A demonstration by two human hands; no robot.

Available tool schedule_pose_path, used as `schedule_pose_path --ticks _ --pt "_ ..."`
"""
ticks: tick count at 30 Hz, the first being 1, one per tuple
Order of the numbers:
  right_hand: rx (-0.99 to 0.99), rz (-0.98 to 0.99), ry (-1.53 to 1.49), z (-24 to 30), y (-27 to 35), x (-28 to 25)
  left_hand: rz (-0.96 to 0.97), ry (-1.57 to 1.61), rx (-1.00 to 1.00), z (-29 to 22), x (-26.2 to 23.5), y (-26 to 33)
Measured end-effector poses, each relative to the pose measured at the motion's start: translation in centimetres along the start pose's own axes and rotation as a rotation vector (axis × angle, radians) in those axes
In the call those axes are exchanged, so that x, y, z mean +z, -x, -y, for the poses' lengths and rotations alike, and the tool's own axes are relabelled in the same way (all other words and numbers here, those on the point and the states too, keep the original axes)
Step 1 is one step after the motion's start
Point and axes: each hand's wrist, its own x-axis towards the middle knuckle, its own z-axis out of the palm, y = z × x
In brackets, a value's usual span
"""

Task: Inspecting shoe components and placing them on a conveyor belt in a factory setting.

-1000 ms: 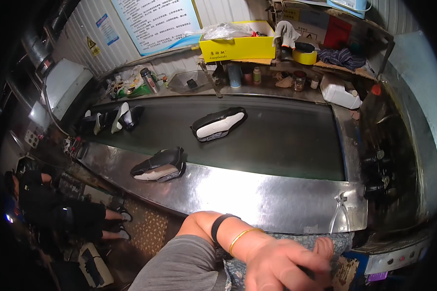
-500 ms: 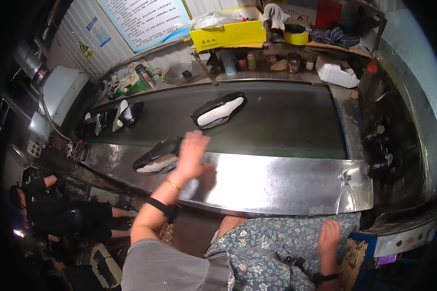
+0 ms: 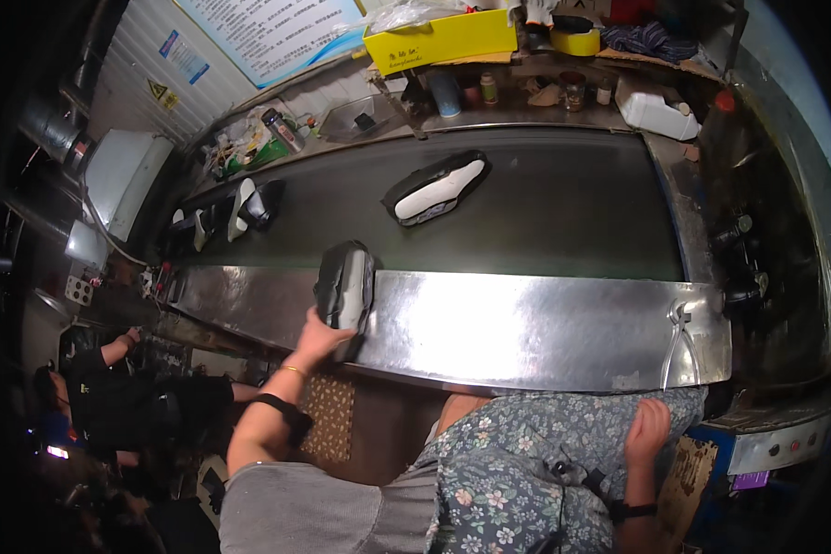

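Gripping a shoe (image 3: 345,288), the left hand (image 3: 319,337) has lifted it off the belt (image 3: 563,212). Right hand (image 3: 646,432) rests curled, empty, on floral cloth (image 3: 526,443).

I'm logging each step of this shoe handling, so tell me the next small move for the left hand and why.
Probably draw the shoe fully off the belt toward the body. The left hand already grips its near end, and the shoe straddles the dark conveyor belt and the steel apron, half off already. The right hand rests low on the floral apron, free to receive it.
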Motion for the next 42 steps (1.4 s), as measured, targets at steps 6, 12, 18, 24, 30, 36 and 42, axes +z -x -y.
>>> schedule_pose_path --ticks 6,12,18,24,30,36,42 --pt "-0.013 0.11 -0.083 -0.1 -1.1 -1.3 -0.083 0.302 -0.046 -3.0 2.6 3.8" --pt "0.6 0.171 -0.863 3.5 -6.3 -3.5 0.788 1.076 0.184 -12.9 1.2 13.2" --pt "0.132 -0.235 -1.183 6.8 -9.4 -11.2 0.369 0.318 1.639 -25.7 3.2 20.8" --pt "0.193 -0.532 -1.062 6.1 -4.4 -15.6 0.39 0.54 1.748 -30.3 4.4 24.5" --pt "0.401 -0.819 -1.218 4.0 -2.5 -13.2 0.456 0.55 1.717 -30.1 6.0 26.0" --pt "0.401 -0.798 -1.43 3.7 -2.5 -11.7 0.751 0.493 1.488 -27.7 5.8 25.3" --pt "0.481 -0.835 -1.378 3.1 -1.1 -9.0 1.206 0.461 1.261 -24.6 7.9 24.5"
